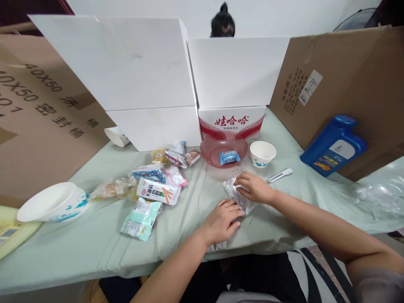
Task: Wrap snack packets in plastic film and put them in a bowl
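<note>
A clear plastic bag lies flat on the pale green tablecloth in front of me. My right hand rests on its far end, fingers curled down onto the plastic. My left hand presses on its near end with the fingers bent over the edge. Just beyond the bag stands a pink plastic bowl with a blue wrapped snack inside.
Several snack packets lie scattered to the left. A white paper cup and a small utility knife sit right of the pink bowl. A blue jug lies far right, a white bowl far left. Cardboard and white boxes wall the table; a person's head shows behind.
</note>
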{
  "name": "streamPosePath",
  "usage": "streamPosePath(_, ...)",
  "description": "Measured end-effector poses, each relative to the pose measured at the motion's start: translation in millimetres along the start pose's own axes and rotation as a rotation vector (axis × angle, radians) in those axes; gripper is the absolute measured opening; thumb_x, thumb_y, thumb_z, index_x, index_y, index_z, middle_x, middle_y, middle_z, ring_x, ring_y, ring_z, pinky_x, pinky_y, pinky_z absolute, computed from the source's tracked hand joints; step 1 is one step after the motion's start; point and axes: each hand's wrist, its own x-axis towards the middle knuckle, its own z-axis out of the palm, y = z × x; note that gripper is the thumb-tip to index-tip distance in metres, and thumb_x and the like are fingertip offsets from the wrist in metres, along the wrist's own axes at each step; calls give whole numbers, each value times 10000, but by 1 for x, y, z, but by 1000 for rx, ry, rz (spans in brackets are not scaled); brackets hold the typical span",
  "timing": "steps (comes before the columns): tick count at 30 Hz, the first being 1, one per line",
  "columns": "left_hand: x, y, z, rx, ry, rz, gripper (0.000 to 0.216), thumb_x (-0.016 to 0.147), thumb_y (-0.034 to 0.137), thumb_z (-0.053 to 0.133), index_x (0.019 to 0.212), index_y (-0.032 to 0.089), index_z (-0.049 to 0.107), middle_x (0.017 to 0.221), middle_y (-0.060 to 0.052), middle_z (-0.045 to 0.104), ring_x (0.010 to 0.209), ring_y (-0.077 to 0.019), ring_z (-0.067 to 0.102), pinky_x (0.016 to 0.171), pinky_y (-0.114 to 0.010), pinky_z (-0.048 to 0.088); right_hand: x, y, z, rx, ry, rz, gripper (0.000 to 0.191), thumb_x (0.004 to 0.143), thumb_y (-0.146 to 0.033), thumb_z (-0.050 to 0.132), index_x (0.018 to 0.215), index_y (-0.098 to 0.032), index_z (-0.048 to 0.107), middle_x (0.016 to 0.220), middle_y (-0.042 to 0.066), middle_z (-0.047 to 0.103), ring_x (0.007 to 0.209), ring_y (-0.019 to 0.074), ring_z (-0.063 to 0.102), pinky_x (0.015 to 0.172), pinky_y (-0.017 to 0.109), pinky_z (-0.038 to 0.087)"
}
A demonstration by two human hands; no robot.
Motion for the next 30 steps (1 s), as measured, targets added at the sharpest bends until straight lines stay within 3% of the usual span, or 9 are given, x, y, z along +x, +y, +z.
streamPosePath(7,-1,14,-18,20,333,-142,253,894,144,466,1096,186,612,1067,-89,662,1014,-197,611,892,-369,518,-18,-6,31,-67,26,42,250,930,-251,509,1123,-180,653,1100,116,651,1003,237,543,854,391,431)
streamPosePath(10,13,14,-32,103,156,-66,230,896,189,513,1101,198,616,1090,-74,654,1076,-216,577,937,-388,491,-18,-5,31,-59,34,34,250,925,-254,520,1125,-183,653,1098,118,651,1005,239,543,839,392,435)
streamPosePath(13,33,-3,-37,217,-20,-63,122,898,239,551,931,201,661,1022,-59,670,1058,-230,578,939,-411,470,-17,-4,28,-24,39,35,247,936,-265,507,1113,-179,656,1084,118,660,991,244,551,827,401,444)
streamPosePath(16,42,-26,-32,308,30,-158,116,869,217,591,769,177,636,913,-59,656,939,-222,593,865,-400,471,-19,0,18,77,93,35,226,955,-273,477,1052,-189,663,1078,116,659,995,235,556,857,407,448)
streamPosePath(19,40,-41,-27,284,109,-145,91,816,200,647,738,177,606,920,-56,634,934,-217,576,844,-375,461,-22,2,1,223,131,5,247,904,-403,574,1005,-192,655,1057,121,636,981,234,550,863,401,453)
streamPosePath(22,35,-45,-27,256,118,-121,67,807,200,650,759,188,603,933,-51,629,947,-217,573,866,-381,451,-24,0,-13,343,-46,-78,385,756,-505,723,955,-184,652,982,98,621,932,225,546,835,370,458)
streamPosePath(25,34,-46,-30,242,115,-134,56,805,183,642,769,192,601,953,-50,637,960,-218,579,888,-395,447,-24,-7,-17,334,-228,-122,281,733,-402,750,894,-192,654,961,76,623,931,221,545,852,366,442)
streamPosePath(28,35,-47,-32,240,117,-139,33,808,170,629,808,195,608,986,-54,646,994,-225,585,906,-409,450,-24,-13,-18,296,-261,-119,66,797,-194,627,860,-201,648,921,61,641,930,211,555,868,365,424)
streamPosePath(30,34,-47,-32,225,109,-120,64,808,145,612,846,196,620,1012,-56,654,1019,-225,592,925,-415,451,-24,-16,-22,327,-247,-114,136,810,-117,546,860,-202,640,882,52,651,904,200,568,860,354,423)
